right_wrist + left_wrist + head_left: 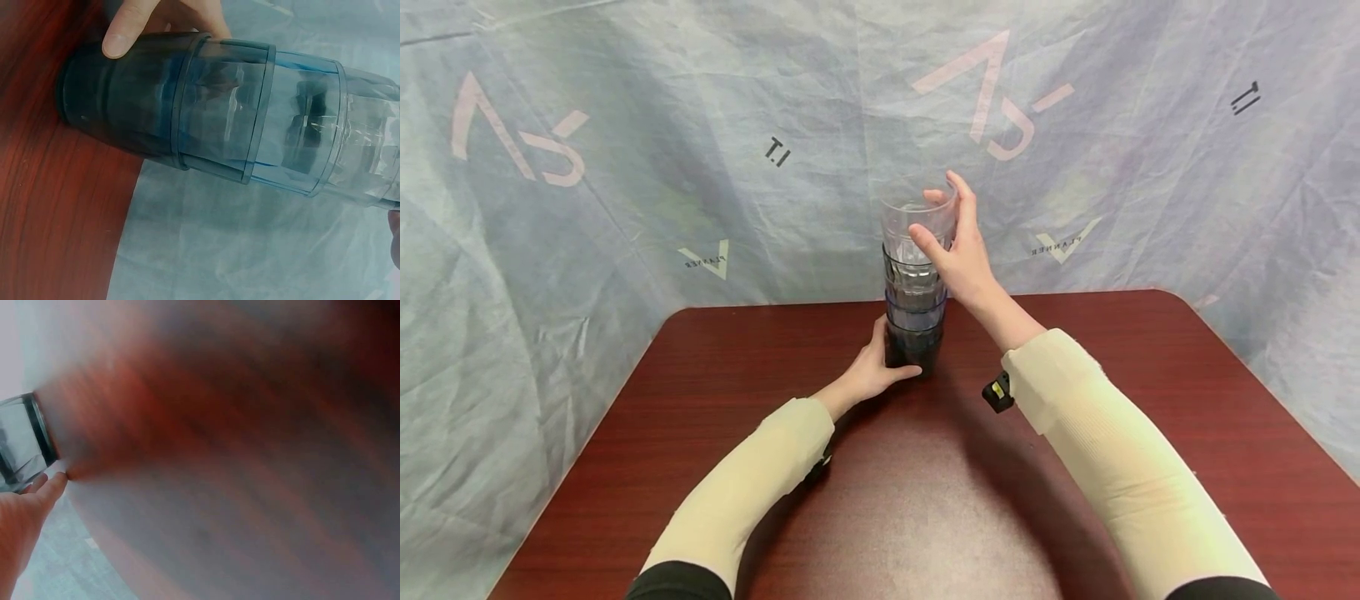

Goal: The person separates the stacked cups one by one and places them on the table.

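Note:
A stack of several nested see-through tumblers (913, 308) stands upright near the far edge of the dark red table (925, 483). My left hand (891, 360) grips the dark bottom tumbler (912, 352), thumb in front and fingers behind. My right hand (937, 218) holds the clear top tumbler (916, 218) near its rim, thumb on the near side. The right wrist view shows the stack (250, 125) lying across the frame, with my left thumb (125, 28) on the dark base. In the left wrist view only the bottom tumbler (22, 447) and my left hand (25, 519) show, much blurred.
A pale blue-grey cloth backdrop (700, 167) with printed marks hangs right behind the table's far edge. A small black device (997, 392) sits on my right wrist. The table's rounded far corners lie left and right of the stack.

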A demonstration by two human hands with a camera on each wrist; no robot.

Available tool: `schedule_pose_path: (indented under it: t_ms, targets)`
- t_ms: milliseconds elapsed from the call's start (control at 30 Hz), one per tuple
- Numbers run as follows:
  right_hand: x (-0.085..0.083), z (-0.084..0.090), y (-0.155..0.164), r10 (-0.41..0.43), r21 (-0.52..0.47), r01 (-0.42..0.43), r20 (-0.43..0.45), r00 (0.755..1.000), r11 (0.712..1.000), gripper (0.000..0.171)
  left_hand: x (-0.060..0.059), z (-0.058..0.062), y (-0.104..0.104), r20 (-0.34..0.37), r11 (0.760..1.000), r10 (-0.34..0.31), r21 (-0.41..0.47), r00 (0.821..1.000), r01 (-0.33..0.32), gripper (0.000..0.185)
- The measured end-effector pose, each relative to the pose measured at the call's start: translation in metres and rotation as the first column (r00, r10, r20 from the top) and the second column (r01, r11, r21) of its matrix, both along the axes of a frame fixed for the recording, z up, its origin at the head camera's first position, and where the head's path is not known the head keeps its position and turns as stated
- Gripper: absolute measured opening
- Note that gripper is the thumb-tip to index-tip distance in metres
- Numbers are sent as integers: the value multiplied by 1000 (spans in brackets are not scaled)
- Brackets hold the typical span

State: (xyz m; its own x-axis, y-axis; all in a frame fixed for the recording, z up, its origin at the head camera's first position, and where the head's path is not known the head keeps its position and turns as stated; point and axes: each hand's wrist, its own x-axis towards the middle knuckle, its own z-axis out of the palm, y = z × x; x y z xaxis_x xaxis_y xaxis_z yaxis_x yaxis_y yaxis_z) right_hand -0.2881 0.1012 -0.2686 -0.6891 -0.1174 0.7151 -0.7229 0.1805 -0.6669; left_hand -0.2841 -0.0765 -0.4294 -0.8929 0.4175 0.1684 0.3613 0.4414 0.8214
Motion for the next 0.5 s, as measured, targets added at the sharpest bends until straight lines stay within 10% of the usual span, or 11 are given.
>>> schedule_pose_path:
  t_ms: [500]
  targets:
    - [-4,-4,-2,10,-36,-14,-101,995,999,90,-1,0,0,23,1000,11,-10,1000,-11,102]
